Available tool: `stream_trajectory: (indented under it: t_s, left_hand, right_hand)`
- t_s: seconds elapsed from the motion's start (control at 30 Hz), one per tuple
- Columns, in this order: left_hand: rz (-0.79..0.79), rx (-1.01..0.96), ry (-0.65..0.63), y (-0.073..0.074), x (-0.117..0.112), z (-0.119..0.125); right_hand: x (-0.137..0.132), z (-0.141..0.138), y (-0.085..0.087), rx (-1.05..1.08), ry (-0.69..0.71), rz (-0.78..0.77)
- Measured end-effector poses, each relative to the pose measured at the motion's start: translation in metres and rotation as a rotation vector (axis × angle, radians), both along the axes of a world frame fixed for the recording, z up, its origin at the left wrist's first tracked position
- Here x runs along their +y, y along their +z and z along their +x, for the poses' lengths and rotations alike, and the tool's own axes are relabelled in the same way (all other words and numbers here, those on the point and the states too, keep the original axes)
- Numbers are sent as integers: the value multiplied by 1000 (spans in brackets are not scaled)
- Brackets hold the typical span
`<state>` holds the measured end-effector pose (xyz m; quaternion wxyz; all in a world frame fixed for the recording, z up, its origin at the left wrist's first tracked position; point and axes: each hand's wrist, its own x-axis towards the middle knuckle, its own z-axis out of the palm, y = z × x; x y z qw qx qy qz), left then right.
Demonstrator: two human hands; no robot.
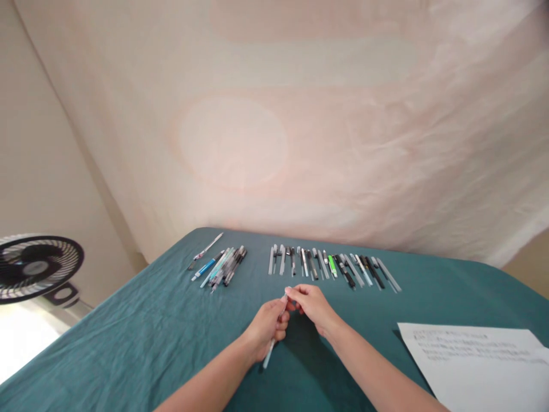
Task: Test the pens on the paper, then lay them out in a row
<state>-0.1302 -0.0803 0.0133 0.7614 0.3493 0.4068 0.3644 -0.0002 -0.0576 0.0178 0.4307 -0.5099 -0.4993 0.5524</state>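
Observation:
My left hand (269,327) is closed around a slim, pale pen (269,353), whose lower end sticks out below the fist toward me. At the pen's upper end my right hand (312,303) is closed in a pinch, thumb and forefinger on the tip. The fingers hide most of the pen's middle and top. Both hands are held close together above the green cloth, in front of a row of pens. Beyond them, the row includes a bright green pen (332,266) among clear, grey and black ones.
A loose pile of pens (225,266) lies at the back left, with a blue pen (208,269) and a white pen (210,246) beside it. Sheets of paper with writing (476,366) rest at the right. A black fan (38,268) stands left of the cloth-covered table (128,337).

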Motion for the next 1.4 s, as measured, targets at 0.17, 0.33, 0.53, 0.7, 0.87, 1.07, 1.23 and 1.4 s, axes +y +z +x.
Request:
stream_trajectory:
  t_s: [0.17,0.33,0.53,0.7,0.87,1.07,1.23,1.4]
  left_hand:
    - [-29,44,22,-3,1,-2]
    - [19,65,27,-3,-3,-1]
    - [136,16,132,-8,-12,2]
    - [221,-93,361,-12,-9,-1]
    - [208,-150,553,-15,0,-7]
    - [203,-170,555,-18,2,-8]
    - [210,-182,538,-19,2,-8]
    - [208,-192,529,-18,2,-8]
  right_hand:
    - [3,-7,-5,-11,-16,11]
    - [7,-7,-7,4,-59,4]
    - [32,-6,-2,-77,-78,134]
    - [53,-31,-12,-189,6,119]
    - [66,-58,-26,-332,1,68]
    - [75,-65,-29,-499,0,36]
    - [74,-66,-26,-562,0,63]
    - [64,-58,-20,-542,16,77]
